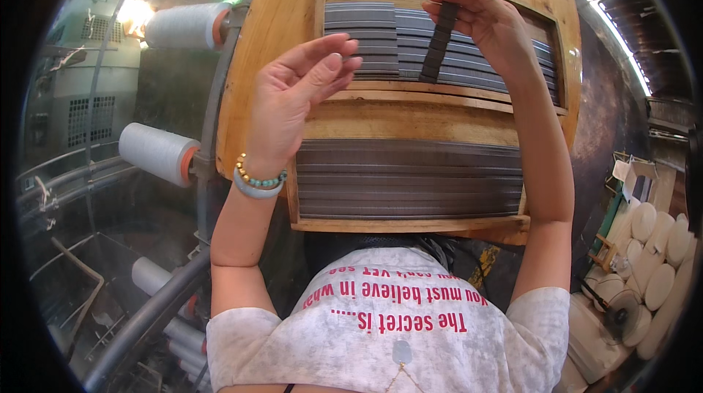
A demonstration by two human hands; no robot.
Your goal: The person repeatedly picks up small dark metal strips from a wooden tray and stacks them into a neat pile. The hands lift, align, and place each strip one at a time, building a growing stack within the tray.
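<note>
My right hand (494, 30) is over the far wooden tray (439, 97). It grips a short dark segmented strip (438, 47) near its upper end, and the strip hangs slanting down to the left. To the left, my left hand (307, 77) hovers above that tray's left side, thumb and fingers apart, with nothing visible in it. Inside the far tray lie tightly packed rows of thin grey pieces (362, 36), their material unclear. A nearer wooden tray (384, 225) holds similar long grey rows (406, 181) just in front of my body.
Both trays rest on a varnished wooden table (263, 19). White thread cones (159, 154) sit on a metal frame (211, 118) along the left. Pale round rolls (642, 222) and a black fan-like object (620, 313) lie at the right.
</note>
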